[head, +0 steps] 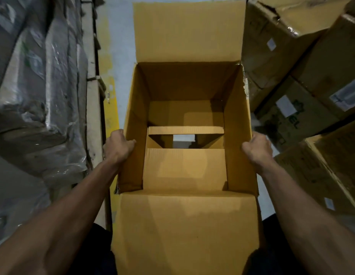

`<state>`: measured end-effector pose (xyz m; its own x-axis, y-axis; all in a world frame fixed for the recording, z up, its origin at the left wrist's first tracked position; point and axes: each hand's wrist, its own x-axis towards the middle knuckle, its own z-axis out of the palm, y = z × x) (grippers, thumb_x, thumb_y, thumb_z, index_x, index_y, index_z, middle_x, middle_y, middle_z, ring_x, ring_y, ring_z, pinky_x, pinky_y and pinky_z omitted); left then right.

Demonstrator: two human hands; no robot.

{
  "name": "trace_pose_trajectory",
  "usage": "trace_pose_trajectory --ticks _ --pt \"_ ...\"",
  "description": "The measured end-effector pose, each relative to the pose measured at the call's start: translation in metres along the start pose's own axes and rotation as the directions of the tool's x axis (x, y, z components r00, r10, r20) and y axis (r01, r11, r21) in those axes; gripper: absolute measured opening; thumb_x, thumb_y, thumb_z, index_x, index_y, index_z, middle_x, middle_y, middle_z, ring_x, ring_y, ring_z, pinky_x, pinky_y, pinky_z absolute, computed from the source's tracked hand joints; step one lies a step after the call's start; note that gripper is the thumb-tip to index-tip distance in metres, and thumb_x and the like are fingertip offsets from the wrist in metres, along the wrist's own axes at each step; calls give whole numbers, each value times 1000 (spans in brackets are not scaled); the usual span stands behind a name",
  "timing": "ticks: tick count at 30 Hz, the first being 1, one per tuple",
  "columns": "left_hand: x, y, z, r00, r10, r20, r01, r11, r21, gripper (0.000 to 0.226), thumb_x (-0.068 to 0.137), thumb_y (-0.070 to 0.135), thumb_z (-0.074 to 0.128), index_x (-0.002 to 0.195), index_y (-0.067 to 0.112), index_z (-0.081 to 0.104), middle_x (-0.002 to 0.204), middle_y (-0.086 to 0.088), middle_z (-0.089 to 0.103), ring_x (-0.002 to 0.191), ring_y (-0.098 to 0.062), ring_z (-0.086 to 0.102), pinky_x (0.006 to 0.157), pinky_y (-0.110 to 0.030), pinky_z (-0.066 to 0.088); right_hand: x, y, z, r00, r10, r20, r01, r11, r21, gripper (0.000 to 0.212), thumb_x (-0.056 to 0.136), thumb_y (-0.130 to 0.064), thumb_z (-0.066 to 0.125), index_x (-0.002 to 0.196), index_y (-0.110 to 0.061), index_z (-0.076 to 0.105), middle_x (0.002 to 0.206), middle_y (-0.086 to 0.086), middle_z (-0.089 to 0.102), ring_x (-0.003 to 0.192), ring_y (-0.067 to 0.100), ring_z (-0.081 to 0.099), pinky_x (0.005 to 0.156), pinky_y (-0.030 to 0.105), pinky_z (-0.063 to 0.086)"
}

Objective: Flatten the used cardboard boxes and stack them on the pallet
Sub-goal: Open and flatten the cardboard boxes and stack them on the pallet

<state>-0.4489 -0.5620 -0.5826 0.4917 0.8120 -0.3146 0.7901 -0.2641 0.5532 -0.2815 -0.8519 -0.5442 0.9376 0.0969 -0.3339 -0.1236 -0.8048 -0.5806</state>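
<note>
Warehouse aisle, pale floor (121, 32) with a yellow stripe (111, 108) running along the left side. Dead centre there's an open cardboard box (184, 84), held up over the floor between both arms, opening facing the camera. Its far top flap (189, 30) stands straight up and the near flap (186, 231) hangs down toward the person. Down inside, the bottom flaps (184, 165) are partly open, so you can see a bit of pale floor through the gap in the middle.

Left hand (118, 146) grips the top edge of the left wall, fingers curled over the rim with the tips inside the box. Right hand (258, 146) does the same on the right wall, also wrapped over the edge. Both are about halfway along the sides, roughly level with each other.

Further out: on the left there's a stack of goods in shiny plastic wrap (37, 86), right beside the stripe. On the right, a messy pile of brown cartons (303, 72), some tilted, a few with white labels, sitting just beside the held box.
</note>
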Motion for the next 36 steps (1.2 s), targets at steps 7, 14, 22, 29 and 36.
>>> trace_pose_trajectory --ticks 7,14,22,29,36 --pt "-26 10 10 971 214 -106 -182 951 250 53 96 19 57 141 -3 38 142 -24 44 131 -39 43 109 -52 39 -22 7 -13 1000 13 -22 -13 1000 -10 21 98 -10 55 85 -26 53 86 11 63 84 35 64 84 54 56" --pt "-68 55 91 838 431 334 -545 692 473 50 99 34 50 144 14 39 152 -10 38 138 -27 36 118 -44 32 -22 6 -14 1000 -25 -7 25 995 -101 25 97 -5 51 82 -24 51 76 -2 50 83 25 52 74 36 42" --pt "-79 40 185 565 148 812 -633 708 312 81 102 49 43 159 17 -5 166 -7 -15 152 -32 -11 124 -49 6 -16 1 -16 994 -90 56 95 992 -82 21 99 -5 49 102 -26 50 77 -3 51 85 24 56 73 34 40" --pt "-69 40 205 512 67 856 -659 670 342 92 100 57 43 155 20 -21 159 -6 -33 148 -31 -24 122 -50 0 -8 1 -23 988 -132 75 138 987 -84 18 101 -7 46 100 -23 53 74 -2 49 65 12 45 54 26 30" --pt "-64 40 216 495 2 869 -645 672 365 96 97 55 50 156 22 -18 162 -4 -29 150 -29 -21 123 -51 1 -10 -1 -28 988 -124 88 129 990 -54 20 100 -8 51 109 -23 61 85 3 62 79 22 59 70 34 46"
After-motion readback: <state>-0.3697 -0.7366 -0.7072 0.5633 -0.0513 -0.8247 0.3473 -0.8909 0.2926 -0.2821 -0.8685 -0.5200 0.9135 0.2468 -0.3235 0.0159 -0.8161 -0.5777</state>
